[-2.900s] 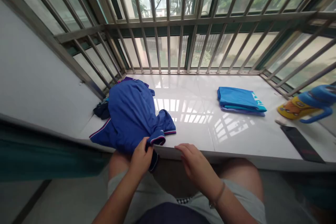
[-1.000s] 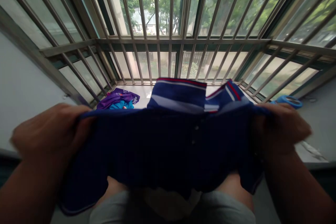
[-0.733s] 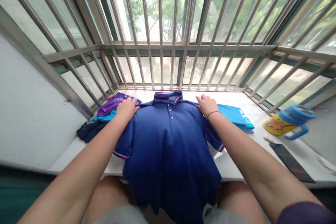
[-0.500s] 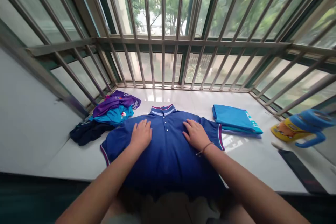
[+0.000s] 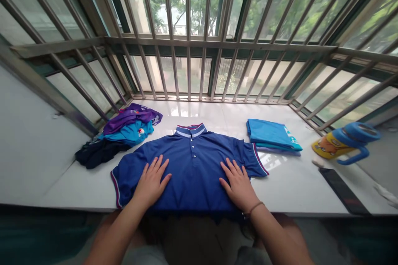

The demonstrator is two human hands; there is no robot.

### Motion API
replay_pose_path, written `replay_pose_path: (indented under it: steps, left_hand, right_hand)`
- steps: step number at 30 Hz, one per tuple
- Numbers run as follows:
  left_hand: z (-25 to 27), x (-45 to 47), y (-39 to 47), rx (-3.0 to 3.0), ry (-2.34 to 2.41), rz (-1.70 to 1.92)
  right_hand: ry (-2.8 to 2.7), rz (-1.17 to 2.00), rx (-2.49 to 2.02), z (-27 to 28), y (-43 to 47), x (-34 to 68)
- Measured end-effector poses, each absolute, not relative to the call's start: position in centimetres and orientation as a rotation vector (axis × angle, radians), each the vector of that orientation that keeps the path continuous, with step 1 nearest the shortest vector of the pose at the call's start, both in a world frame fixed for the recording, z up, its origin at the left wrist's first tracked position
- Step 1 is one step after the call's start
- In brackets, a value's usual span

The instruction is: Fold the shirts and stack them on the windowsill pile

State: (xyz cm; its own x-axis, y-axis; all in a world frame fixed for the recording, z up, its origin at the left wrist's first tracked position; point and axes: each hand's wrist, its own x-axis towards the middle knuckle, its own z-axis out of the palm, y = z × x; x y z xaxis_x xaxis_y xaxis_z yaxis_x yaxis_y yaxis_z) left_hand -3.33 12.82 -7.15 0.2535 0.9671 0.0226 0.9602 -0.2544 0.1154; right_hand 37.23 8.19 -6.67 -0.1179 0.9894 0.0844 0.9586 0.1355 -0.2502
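A dark blue polo shirt (image 5: 194,174) lies face up on the white sill, its striped collar toward the window and its lower part reaching the sill's front edge. My left hand (image 5: 152,182) rests flat on the left side of the shirt front with fingers spread. Flat on the right side of the front is my right hand (image 5: 238,182), fingers also apart, with a thin bracelet at the wrist. Neither hand grips the cloth. Both short sleeves stick out sideways, showing red, white and blue trim at the cuffs.
Crumpled purple, blue and black clothes (image 5: 124,128) lie at the left. Folded blue clothes (image 5: 270,132) are stacked to the right. Farther right are a blue and yellow bottle (image 5: 345,143) and a black phone (image 5: 343,190). Metal window bars (image 5: 211,43) rise behind the sill (image 5: 217,109).
Both hands have slid down the shirt front toward me and sit wider apart, with fingers more spread. The lower part of the shirt now shows less. The view has shifted slightly.
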Motion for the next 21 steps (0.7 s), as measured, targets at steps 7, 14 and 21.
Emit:
replay_pose_path:
  steps: [7, 14, 21]
  left_hand:
    - [-4.8, -2.3, 14.8, 2.186, 2.245, 0.044]
    - [-3.0, 17.6, 21.2, 2.552, 1.233, 0.355]
    - [-5.9, 26.2, 26.0, 2.542, 1.123, 0.281]
  right_hand:
    - [-1.475, 0.017, -2.594, -2.8, 10.8, 44.6]
    - [-1.365, 0.415, -2.593, -2.6, 12.5, 45.8]
    - [-1.110, 0.442, -2.503, -2.3, 10.4, 47.5]
